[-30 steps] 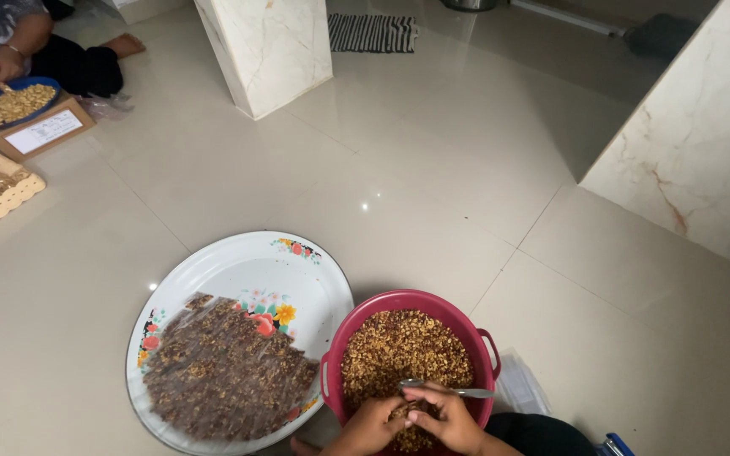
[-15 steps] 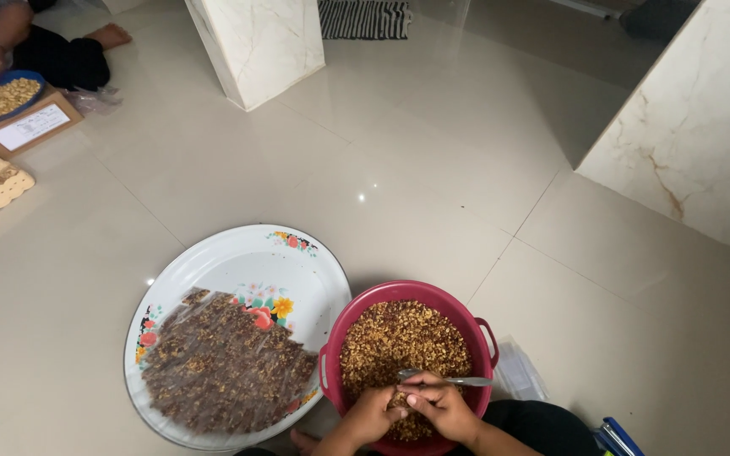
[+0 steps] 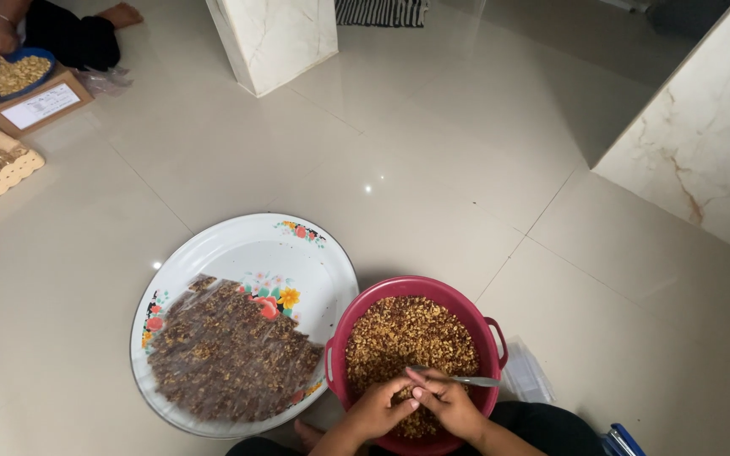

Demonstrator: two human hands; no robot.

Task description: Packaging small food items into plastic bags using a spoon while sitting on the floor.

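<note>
both hands (image 3: 416, 405) stayed over the red basin (image 3: 466, 304)

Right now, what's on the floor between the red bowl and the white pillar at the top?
In the head view, only bare glossy floor tiles lie between the red bowl and the white pillar; the flowered tray sits off to the left.

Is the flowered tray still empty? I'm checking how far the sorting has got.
No, the flowered tray carries a wide, dark brown layer of husks over its near half.

Basin (image 3: 433, 291) btm & forearms cut off
</note>
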